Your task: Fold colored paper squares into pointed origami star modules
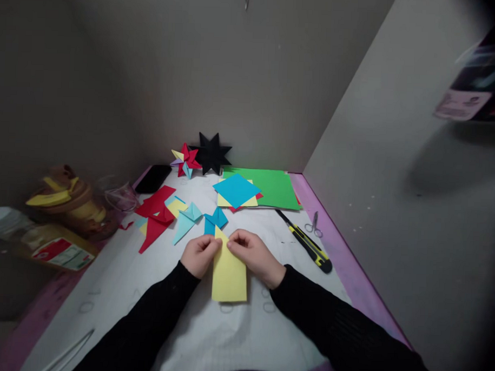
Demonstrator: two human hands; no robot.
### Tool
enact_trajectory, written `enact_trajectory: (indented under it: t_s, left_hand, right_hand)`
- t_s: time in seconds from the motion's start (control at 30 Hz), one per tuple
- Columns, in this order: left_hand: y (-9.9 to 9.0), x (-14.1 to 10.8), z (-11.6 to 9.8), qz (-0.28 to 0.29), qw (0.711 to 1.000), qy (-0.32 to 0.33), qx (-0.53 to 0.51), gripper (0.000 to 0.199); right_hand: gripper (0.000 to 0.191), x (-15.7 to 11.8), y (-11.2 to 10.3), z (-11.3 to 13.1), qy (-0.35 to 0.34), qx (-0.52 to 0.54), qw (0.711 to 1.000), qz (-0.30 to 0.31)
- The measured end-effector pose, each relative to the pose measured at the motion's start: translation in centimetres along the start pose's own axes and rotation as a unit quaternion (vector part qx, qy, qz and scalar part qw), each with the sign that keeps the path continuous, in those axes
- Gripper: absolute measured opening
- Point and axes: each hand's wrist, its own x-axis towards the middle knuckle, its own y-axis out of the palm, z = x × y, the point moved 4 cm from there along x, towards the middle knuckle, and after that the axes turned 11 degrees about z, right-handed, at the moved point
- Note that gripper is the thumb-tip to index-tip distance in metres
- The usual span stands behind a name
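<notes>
A yellow paper [230, 277], folded to a long strip with a slanted, pointed top, is held above the white-covered table [147, 279]. My left hand [200, 254] pinches its upper left edge. On the other side, my right hand [255, 256] pinches the upper right edge near the slanted fold. Just beyond my hands lies a folded blue piece [216, 220]. Left of that are a light blue folded piece [188, 221] and red folded pieces [157, 225].
Blue and yellow squares [236, 190] rest on green sheets [274, 187] at the back. A cutter [306, 243] and small scissors [314, 225] lie right. Paper stars [212, 153], a phone [154, 179], a bottle [54, 245] and a pot [74, 198] stand around the back and left.
</notes>
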Motion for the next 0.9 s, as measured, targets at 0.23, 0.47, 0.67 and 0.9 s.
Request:
enact_trajectory:
  t_s: [0.23,0.47,0.67,0.9]
  left_hand:
    - [1.9,-0.4,-0.1,0.105,0.991,-0.023,0.076,0.033]
    - [1.8,-0.6,0.1,0.132,0.988,-0.016,0.077,0.022]
    - [0.6,-0.3,-0.1,0.023,0.999,0.033,0.033,0.020]
    - [0.8,-0.5,0.2,0.018,0.997,0.043,-0.064,0.026]
  right_hand:
    - [0.021,0.2,-1.2,0.2,0.008,0.082,0.992,-0.095]
    - [0.025,0.7,-7.3,1.3,-0.060,0.149,0.956,-0.246]
    - [0.024,0.2,-6.9,2.6,-0.030,0.084,0.978,-0.187]
    - [0.030,-0.2,-1.5,2.5,0.017,-0.026,0.999,0.019]
